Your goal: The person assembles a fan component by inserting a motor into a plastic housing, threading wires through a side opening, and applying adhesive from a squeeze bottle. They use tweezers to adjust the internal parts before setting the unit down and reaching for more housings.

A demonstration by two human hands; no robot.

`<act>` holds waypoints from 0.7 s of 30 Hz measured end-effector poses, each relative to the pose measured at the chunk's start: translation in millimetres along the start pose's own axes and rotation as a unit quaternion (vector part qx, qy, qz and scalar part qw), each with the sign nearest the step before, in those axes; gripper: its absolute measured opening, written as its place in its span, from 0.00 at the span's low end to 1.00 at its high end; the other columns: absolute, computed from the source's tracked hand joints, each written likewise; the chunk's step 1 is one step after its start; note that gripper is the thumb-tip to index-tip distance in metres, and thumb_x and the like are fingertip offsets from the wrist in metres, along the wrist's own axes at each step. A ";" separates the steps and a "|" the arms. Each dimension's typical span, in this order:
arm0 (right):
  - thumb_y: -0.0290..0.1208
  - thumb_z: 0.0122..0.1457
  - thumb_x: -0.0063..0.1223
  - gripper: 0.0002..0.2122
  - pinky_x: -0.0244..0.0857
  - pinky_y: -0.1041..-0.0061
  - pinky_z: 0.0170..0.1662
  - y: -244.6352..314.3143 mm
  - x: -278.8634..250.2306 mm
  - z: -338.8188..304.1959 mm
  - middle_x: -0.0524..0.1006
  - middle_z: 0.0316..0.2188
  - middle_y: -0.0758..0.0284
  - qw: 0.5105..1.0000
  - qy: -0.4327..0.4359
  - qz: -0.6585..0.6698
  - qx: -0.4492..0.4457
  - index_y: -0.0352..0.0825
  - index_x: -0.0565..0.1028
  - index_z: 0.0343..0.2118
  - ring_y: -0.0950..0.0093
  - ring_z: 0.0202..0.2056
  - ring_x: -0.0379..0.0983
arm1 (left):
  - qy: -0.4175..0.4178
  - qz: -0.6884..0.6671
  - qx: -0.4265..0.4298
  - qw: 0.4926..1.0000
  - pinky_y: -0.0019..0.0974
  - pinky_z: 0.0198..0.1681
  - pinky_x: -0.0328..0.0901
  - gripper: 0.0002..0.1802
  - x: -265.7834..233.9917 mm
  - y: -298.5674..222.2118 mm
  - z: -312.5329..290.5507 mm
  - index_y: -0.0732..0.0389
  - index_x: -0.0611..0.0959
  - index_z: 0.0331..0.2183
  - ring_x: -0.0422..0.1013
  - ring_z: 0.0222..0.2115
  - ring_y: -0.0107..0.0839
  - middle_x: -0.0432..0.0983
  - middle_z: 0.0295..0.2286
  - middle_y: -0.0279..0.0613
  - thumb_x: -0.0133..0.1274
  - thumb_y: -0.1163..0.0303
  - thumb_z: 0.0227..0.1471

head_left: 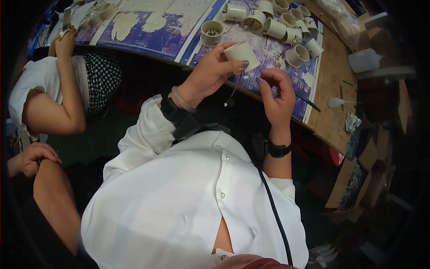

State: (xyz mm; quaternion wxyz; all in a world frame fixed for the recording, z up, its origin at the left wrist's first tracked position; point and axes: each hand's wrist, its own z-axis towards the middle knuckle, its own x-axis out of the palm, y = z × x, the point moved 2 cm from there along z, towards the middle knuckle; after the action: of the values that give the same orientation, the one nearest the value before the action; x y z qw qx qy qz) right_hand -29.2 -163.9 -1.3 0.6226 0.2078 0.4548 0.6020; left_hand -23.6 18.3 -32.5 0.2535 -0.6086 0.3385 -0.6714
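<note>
My left hand (pixel 207 75) is closed around a cream cylindrical plastic housing (pixel 241 54), held tilted above the table's near edge. Its thumb presses on the side wall. Thin wires hang beneath the housing, and a small white connector (pixel 225 104) dangles from one of them. To the right of the housing and apart from it is my right hand (pixel 278 96), thumb and forefinger separated, with nothing visible between them. An upright cream housing (pixel 212 33) with parts inside stands just beyond my left hand. Another housing (pixel 297 56) sits beyond my right hand.
Several similar housings with wires (pixel 275 28) crowd the far right of the table. A green pen-like stick (pixel 308 102) lies near the front edge. White bottles (pixel 365 60), a needle-tipped bottle (pixel 336 102) and crumpled paper (pixel 353 122) are at right. A co-worker (pixel 53 96) works at left.
</note>
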 end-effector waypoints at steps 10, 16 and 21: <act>0.21 0.54 0.56 0.09 0.61 0.83 0.36 -0.2 10.7 15.4 0.73 0.37 0.68 0.995 -0.018 -0.052 -0.082 0.33 0.77 0.40 0.80 0.32 0.66 | 0.034 -0.153 -0.119 0.981 0.39 0.49 0.67 0.15 -1.2 1.7 0.2 0.62 0.75 0.46 0.71 0.42 0.31 0.74 0.39 0.40 0.52 0.68 0.56; 0.22 0.55 0.56 0.09 0.62 0.81 0.37 1.0 11.5 27.5 0.74 0.39 0.67 0.984 -0.047 -0.106 -0.133 0.34 0.77 0.40 0.77 0.38 0.67 | 0.031 -0.249 -0.147 0.957 0.44 0.51 0.66 0.14 4.4 3.2 0.8 0.59 0.75 0.46 0.70 0.45 0.33 0.73 0.42 0.40 0.48 0.66 0.58; 0.22 0.56 0.55 0.09 0.63 0.80 0.39 1.4 18.9 36.1 0.75 0.40 0.64 0.985 -0.025 -0.098 -0.138 0.34 0.77 0.40 0.75 0.41 0.69 | 0.101 -0.345 -0.150 0.921 0.46 0.54 0.65 0.17 -4.5 4.4 4.1 0.61 0.73 0.48 0.69 0.48 0.37 0.72 0.45 0.44 0.46 0.65 0.59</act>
State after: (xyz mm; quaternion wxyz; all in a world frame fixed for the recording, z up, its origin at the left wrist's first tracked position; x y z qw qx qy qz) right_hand -3.1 -135.5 11.9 0.7122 0.0894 0.3702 0.5897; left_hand -19.3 18.3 -38.6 -0.1232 -0.6476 0.2281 -0.7166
